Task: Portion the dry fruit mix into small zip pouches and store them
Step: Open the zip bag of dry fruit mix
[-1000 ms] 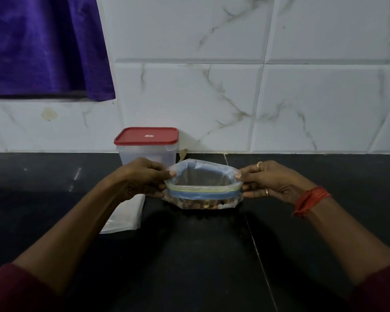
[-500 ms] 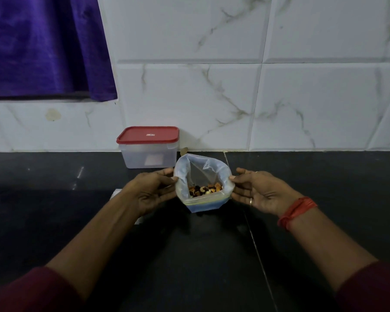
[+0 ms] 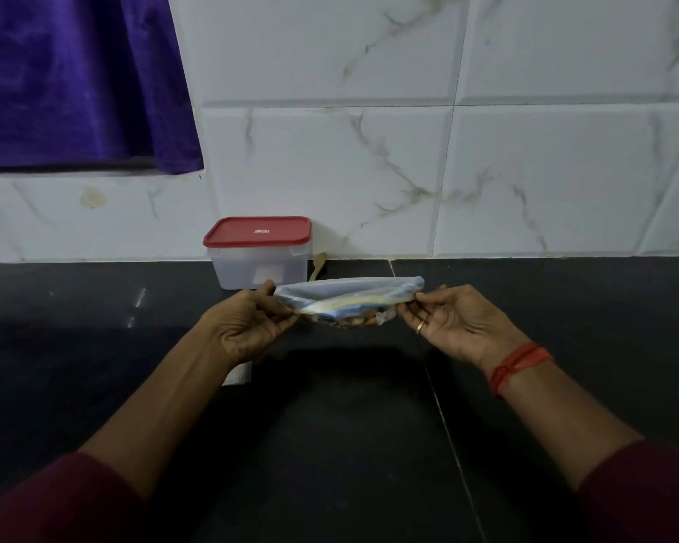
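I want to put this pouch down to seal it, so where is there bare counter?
Bare counter lies right of the right hand, up to the tiled wall, on the near side of the pouch, and left of the red-lidded box. Crowded: the box and wooden spoon behind the pouch, plastic bags under the left hand's wrist.

Light: dim, cool | wall tiles (image 3: 369,162) brightest | worktop (image 3: 330,444) near-black, faint glare streak at left | focus: soft | edges: wide-angle bowing

Pouch (image 3: 349,301) held between left hand (image 3: 247,327) and right hand (image 3: 453,327) above tabletop (image 3: 330,425), lidded container (image 3: 260,252) behind-left against wall, spoon (image 3: 318,265) beside it.
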{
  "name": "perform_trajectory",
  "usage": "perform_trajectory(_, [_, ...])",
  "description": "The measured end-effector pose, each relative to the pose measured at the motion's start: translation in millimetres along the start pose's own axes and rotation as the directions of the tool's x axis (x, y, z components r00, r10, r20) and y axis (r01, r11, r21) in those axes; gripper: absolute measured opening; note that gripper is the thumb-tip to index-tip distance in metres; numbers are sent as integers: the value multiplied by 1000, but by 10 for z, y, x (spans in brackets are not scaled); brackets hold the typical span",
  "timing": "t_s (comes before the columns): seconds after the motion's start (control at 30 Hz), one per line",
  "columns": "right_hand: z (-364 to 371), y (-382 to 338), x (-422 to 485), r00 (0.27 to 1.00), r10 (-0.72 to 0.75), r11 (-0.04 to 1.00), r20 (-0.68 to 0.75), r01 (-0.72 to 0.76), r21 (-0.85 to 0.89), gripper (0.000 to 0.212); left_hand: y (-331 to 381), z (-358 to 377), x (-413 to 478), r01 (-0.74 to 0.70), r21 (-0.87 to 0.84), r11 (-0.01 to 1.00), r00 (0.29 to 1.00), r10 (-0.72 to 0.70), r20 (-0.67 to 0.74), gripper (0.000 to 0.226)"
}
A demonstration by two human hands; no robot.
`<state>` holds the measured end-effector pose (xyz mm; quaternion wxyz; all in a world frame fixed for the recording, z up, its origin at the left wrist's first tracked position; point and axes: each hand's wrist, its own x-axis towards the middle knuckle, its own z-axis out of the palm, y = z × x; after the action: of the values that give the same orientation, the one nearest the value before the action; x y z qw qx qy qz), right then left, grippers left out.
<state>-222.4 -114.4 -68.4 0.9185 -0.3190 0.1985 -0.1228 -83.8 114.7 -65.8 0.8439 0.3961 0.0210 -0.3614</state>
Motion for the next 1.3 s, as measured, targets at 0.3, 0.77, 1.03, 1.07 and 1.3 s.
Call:
perform_trajectory(0.3, [33,110,98,985,-153,988,-79,155,23,48,-93,67,18,-191,89,978,980,185,76,67])
perform_trajectory(0.77, [-65,200,-4,983,-171,780,-73,89,-620,55,-190,59,-29,113,723,681,983,31,-182,28])
perform_trajectory(1.03, [-67,266,84,995,-59,978,-77,42,-205,38,-244,26,-5,45,290,956,997,-24,-76,32])
perform_trajectory(1.07, [-64,262,84,996,-42,982,-79,27,-186,31,-236,15,-3,57,226,972,997,-43,-69,36])
perform_trajectory(1.3, [-19,258,63,994,-45,986,-97,28,-167,37,-222,70,-88,67,206,976,996,-51,-78,54])
